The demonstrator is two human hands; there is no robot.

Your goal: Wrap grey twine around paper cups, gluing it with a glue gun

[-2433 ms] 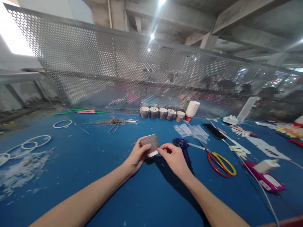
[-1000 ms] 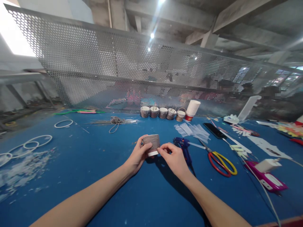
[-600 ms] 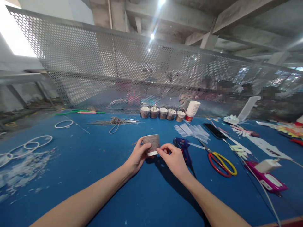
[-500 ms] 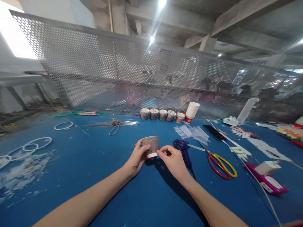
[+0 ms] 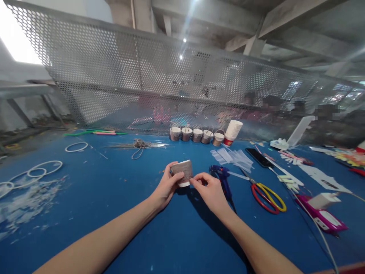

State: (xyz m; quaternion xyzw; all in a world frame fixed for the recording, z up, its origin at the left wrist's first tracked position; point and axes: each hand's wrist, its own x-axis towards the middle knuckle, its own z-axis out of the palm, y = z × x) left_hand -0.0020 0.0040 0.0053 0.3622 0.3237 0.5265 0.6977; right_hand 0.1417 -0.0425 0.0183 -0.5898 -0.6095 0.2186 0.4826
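Note:
My left hand [image 5: 167, 186] is closed around a small paper cup [image 5: 184, 170] wound with grey-brown cord, the thumb pressed on its near side. A white band of the cup shows at its lower edge. My right hand [image 5: 209, 190] touches the cup's right side, thumb and forefinger pinched together; whatever lies between the fingertips is too small to make out. Just right of that hand lies a blue glue gun [image 5: 224, 179] with a clear glue stick in it. Scissors [image 5: 266, 196] with red and yellow handles rest further right.
Several cord-wrapped cups [image 5: 197, 135] stand at the back beside a stack of paper cups [image 5: 234, 131]. Thin wires with a cord bundle [image 5: 140, 144] lie left of them. White rings [image 5: 45, 167] are at left; clear strips [image 5: 232, 158], a phone [image 5: 259, 157] and a magenta power strip [image 5: 325, 217] at right.
The cup has tilted slightly in my left hand, so less of its white lower band shows. My right fingers stay at its right edge. The view has shifted a little.

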